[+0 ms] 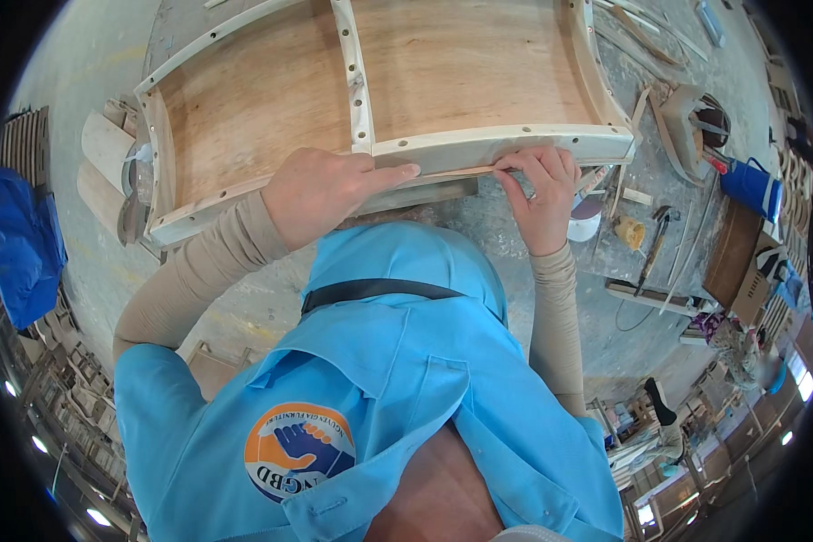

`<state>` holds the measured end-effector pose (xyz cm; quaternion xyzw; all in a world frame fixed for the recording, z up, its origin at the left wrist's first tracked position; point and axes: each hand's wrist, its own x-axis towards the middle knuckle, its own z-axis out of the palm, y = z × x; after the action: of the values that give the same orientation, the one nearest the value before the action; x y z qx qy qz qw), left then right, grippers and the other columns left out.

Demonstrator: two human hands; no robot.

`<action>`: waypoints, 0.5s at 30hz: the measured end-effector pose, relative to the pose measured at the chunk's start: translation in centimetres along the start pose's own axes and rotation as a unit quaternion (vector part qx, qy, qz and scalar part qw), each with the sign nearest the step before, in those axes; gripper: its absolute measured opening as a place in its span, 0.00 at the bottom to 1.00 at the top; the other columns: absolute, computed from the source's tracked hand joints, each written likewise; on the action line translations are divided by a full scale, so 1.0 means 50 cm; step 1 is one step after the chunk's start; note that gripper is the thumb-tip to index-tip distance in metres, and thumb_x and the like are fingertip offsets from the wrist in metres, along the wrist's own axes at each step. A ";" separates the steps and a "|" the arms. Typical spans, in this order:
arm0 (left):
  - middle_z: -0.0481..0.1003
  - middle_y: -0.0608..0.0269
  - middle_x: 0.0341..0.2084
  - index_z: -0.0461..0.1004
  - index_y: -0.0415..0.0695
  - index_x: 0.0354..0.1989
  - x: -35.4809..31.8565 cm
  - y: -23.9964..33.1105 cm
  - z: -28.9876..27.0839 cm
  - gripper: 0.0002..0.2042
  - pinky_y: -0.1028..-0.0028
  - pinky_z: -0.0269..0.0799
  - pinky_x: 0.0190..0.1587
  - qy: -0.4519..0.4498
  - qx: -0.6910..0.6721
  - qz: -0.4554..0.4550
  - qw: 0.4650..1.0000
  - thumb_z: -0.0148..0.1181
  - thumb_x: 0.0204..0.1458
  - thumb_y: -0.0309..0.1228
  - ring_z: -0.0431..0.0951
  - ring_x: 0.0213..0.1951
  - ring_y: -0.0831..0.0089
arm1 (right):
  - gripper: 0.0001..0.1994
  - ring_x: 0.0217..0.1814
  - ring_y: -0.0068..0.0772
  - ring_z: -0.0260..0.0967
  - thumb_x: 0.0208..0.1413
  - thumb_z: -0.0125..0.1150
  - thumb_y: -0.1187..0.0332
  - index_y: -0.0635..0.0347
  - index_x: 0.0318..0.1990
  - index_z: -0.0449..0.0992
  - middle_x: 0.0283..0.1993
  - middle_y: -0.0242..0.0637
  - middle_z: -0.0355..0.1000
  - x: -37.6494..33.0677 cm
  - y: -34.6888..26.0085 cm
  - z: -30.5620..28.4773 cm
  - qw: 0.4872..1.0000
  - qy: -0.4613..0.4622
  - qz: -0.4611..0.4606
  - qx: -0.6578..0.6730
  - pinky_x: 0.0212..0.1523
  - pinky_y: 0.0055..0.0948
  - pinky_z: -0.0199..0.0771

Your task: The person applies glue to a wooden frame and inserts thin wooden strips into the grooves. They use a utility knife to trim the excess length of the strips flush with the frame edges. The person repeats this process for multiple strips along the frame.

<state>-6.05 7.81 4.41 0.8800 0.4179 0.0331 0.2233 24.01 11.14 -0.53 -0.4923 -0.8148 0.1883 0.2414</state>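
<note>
Blue shirt [370,406] filled the near view, hiding the bench edge. Left hand [321,191] lay flat on the wooden frame [479,144], fingers together. Right hand [540,194] pinched a thin wood strip [452,172] against the frame's near rail; fingertips partly hidden. Hammer [655,244] lay beyond.

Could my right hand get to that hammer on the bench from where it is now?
Probably yes. The right hand rests on the wooden frame's near edge, and the hammer lies just to its right on the bench, with only a small tub and scraps between.
</note>
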 end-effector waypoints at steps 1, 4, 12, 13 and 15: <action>0.69 0.66 0.22 0.71 0.60 0.64 -0.002 0.000 0.000 0.29 0.70 0.69 0.22 -0.001 0.001 -0.002 1.000 0.59 0.50 0.26 0.74 0.21 0.69 | 0.06 0.44 0.36 0.64 0.46 0.70 0.68 0.47 0.33 0.81 0.35 0.25 0.70 0.001 -0.002 -0.001 1.000 0.000 -0.002 -0.002 0.51 0.38 0.58; 0.69 0.66 0.22 0.71 0.60 0.63 -0.014 -0.004 -0.003 0.28 0.70 0.70 0.22 0.002 0.008 -0.006 1.000 0.59 0.50 0.26 0.73 0.21 0.69 | 0.07 0.44 0.36 0.64 0.46 0.71 0.68 0.47 0.34 0.81 0.35 0.24 0.70 0.002 -0.004 0.000 1.000 0.003 -0.004 -0.004 0.51 0.38 0.58; 0.69 0.66 0.22 0.73 0.60 0.62 -0.044 -0.001 -0.019 0.27 0.70 0.70 0.23 0.002 0.034 -0.024 0.999 0.59 0.50 0.26 0.73 0.21 0.69 | 0.07 0.44 0.36 0.64 0.46 0.71 0.68 0.47 0.34 0.81 0.35 0.25 0.70 0.000 -0.003 0.001 1.000 0.006 -0.002 -0.002 0.51 0.38 0.58; 0.69 0.66 0.21 0.73 0.60 0.61 -0.048 -0.001 -0.020 0.27 0.70 0.70 0.22 -0.001 0.035 -0.031 0.999 0.59 0.50 0.26 0.73 0.21 0.69 | 0.07 0.44 0.36 0.64 0.46 0.71 0.68 0.48 0.34 0.81 0.35 0.25 0.70 0.001 -0.004 0.002 1.000 0.007 -0.005 -0.002 0.51 0.38 0.58; 0.69 0.66 0.21 0.74 0.60 0.60 -0.054 0.000 -0.023 0.25 0.70 0.70 0.22 -0.007 0.037 -0.043 0.998 0.59 0.50 0.27 0.73 0.20 0.69 | 0.07 0.44 0.36 0.64 0.46 0.71 0.68 0.47 0.34 0.81 0.35 0.25 0.71 -0.002 -0.001 0.002 1.000 0.008 -0.002 0.002 0.52 0.38 0.58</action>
<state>-8.10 6.19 5.79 0.8688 0.4550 0.0023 0.1951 23.95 11.02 -0.63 -0.4921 -0.8133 0.1852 0.2493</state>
